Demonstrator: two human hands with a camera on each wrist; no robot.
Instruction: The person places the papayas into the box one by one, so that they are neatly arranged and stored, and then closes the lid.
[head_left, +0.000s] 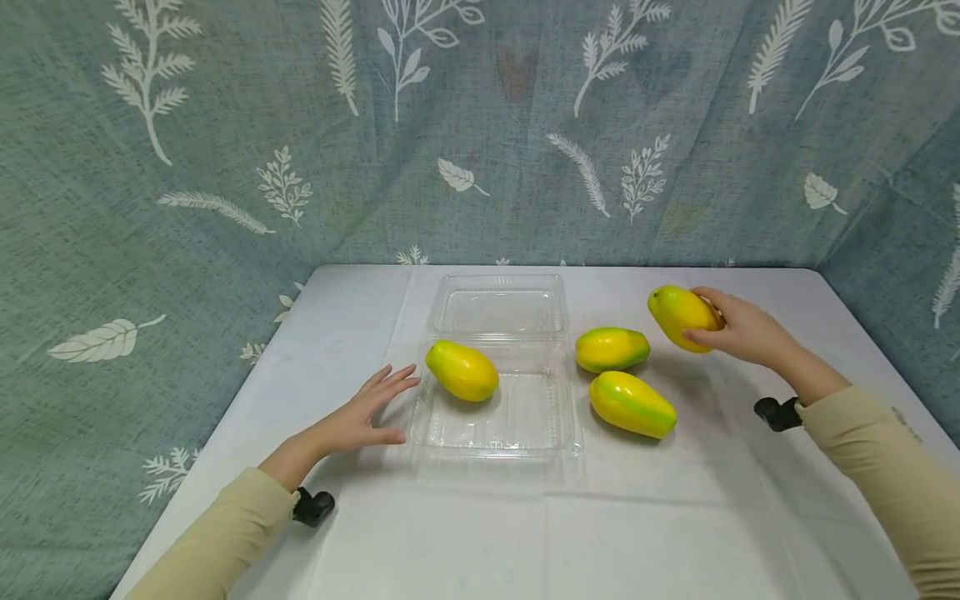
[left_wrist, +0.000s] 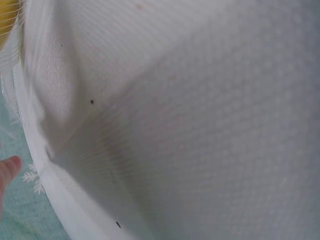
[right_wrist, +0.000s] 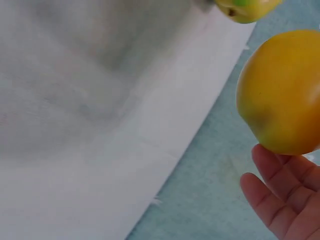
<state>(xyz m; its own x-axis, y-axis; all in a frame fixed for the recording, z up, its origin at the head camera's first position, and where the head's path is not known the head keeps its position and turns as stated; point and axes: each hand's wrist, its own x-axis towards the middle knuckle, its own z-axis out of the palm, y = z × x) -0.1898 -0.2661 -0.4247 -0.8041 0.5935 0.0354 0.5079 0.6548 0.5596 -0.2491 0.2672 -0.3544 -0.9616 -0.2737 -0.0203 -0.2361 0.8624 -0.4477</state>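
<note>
My right hand grips a yellow papaya by its near end, above the back right of the table; in the right wrist view the same papaya shows large, with fingers under it. Another papaya, yellow with a greenish tip, lies in the left part of the open clear plastic clamshell box. Beside that box's left edge, my left hand is spread with fingers straight, holding nothing. Two more yellow-green papayas, a rear one and a front one, lie right of the box.
The clamshell's lid is folded back toward the far table edge. A white cloth covers the table. Behind it hangs a green-blue leaf-patterned curtain, which continues along both sides.
</note>
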